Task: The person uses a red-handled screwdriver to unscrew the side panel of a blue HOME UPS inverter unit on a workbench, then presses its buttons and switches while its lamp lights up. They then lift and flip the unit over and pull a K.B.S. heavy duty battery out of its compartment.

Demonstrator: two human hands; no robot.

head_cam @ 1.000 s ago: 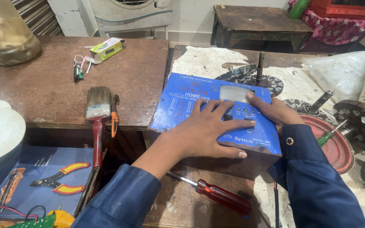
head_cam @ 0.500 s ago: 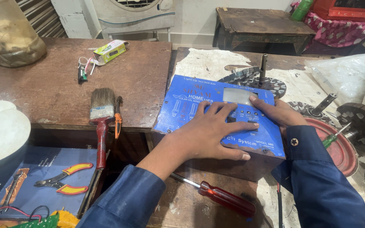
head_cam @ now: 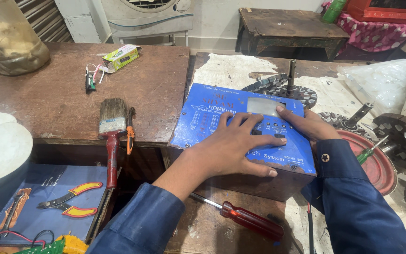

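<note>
Little has shifted: your left hand (head_cam: 233, 143) stays flat, fingers spread, on the blue box (head_cam: 222, 120) at the bench edge; right hand (head_cam: 306, 124) braces its side. Press evenly, gripping nothing.

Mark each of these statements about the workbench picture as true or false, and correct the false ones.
1. The left hand lies flat on the blue metal face of the box-shaped power unit. True.
2. The right hand grips the red-handled screwdriver. False: it rests on the right part of the blue panel; the screwdriver lies untouched on the brown wooden bench, in front of the unit.
3. The red-handled paintbrush lies to the left of the unit. True.
4. The red-and-yellow-handled pliers lie on top of the blue panel. False: they lie lower left, on a blue sheet below the bench edge.
5. A small green and yellow cardboard box lies on the bench. True.
</note>
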